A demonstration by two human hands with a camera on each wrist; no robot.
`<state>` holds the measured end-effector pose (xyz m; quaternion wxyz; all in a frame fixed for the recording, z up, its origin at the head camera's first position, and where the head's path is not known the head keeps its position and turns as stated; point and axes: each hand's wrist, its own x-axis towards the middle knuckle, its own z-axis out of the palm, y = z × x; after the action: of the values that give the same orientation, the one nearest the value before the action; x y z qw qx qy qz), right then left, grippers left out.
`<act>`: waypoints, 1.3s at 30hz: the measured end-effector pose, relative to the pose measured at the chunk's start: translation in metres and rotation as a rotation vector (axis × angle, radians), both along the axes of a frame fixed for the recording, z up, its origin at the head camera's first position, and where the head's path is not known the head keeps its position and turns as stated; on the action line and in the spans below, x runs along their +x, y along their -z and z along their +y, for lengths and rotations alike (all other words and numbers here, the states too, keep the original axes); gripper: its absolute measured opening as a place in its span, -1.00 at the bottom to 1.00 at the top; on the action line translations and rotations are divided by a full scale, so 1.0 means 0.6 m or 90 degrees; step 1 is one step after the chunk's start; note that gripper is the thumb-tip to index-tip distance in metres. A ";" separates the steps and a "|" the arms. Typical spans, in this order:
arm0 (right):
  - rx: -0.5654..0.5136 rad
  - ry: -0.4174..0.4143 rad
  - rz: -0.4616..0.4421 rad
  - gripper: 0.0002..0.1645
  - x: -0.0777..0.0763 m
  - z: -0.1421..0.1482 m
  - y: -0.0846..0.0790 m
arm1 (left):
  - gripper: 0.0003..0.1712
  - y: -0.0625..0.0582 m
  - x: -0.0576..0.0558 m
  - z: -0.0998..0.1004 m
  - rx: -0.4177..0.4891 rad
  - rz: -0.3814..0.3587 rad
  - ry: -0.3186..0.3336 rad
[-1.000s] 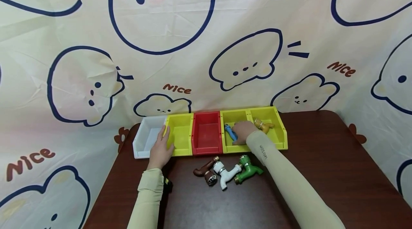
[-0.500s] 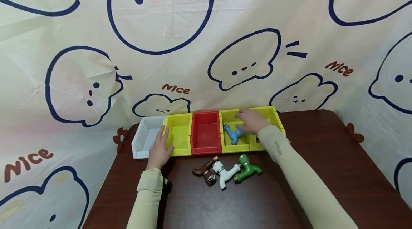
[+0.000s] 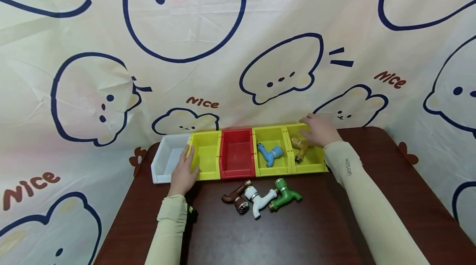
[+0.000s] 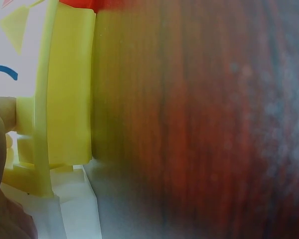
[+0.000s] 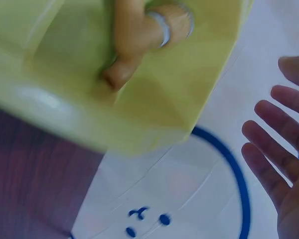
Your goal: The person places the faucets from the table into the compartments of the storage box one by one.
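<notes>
Five open plastic bins stand in a row at the far side of the dark reddish-brown wooden table (image 3: 230,240). From left to right they are a white bin (image 3: 160,170), a yellow bin (image 3: 208,155), a red bin (image 3: 238,153), a second yellow bin (image 3: 277,134) and a yellow end bin (image 3: 317,161). A light blue faucet with a round knob (image 3: 270,155) lies in the second yellow bin, and an ochre-yellow faucet (image 3: 298,147) lies in the left part of the yellow end bin.

Near the row, a brown faucet (image 3: 236,199), a white faucet (image 3: 259,201) and a green faucet (image 3: 285,195) lie close together on the table, in that order from the left.

The left hand (image 3: 183,176) rests with fingers extended where the white bin meets the first yellow one, thumb apart. The right hand (image 3: 320,130) is over the far right of the yellow end bin, wide and holding nothing.

The right wrist view shows that hand's fingers spread, apart from the ochre-yellow faucet, and two pale bands round that faucet, less clear from the head. The left wrist view shows the thumb at the yellow bin's rim, a contact the head view leaves unclear.
</notes>
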<state>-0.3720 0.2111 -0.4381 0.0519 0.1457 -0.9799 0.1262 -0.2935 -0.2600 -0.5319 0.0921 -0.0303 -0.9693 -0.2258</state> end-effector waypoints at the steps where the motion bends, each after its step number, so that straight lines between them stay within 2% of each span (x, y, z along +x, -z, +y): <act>1: -0.001 0.008 0.006 -0.49 0.000 0.007 0.001 | -0.13 0.000 -0.001 0.000 0.000 0.000 -0.001; 5: -0.004 0.033 0.035 -0.52 0.003 0.030 0.009 | -0.13 0.000 -0.002 -0.001 -0.003 -0.002 -0.006; 11: -0.030 0.082 0.072 -0.50 0.009 0.055 0.036 | -0.14 -0.002 0.001 -0.001 0.002 -0.006 -0.005; 19: -0.089 0.142 -0.043 -0.33 0.013 0.060 0.068 | -0.13 -0.004 0.006 -0.001 -0.001 -0.017 -0.015; 23: -0.110 0.153 -0.075 -0.32 0.009 0.060 0.085 | -0.13 -0.002 0.005 -0.001 0.003 -0.018 -0.017; 29: -0.108 0.161 -0.074 -0.36 0.011 0.060 0.109 | -0.13 0.004 0.002 -0.001 0.004 -0.010 -0.011; 39: -0.083 0.164 -0.046 -0.39 0.014 0.055 0.111 | -0.13 0.003 -0.001 -0.003 -0.002 -0.005 0.004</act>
<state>-0.3635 0.2443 -0.5050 0.0418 0.0107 -0.9814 0.1869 -0.2943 -0.2618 -0.5336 0.0875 -0.0324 -0.9699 -0.2247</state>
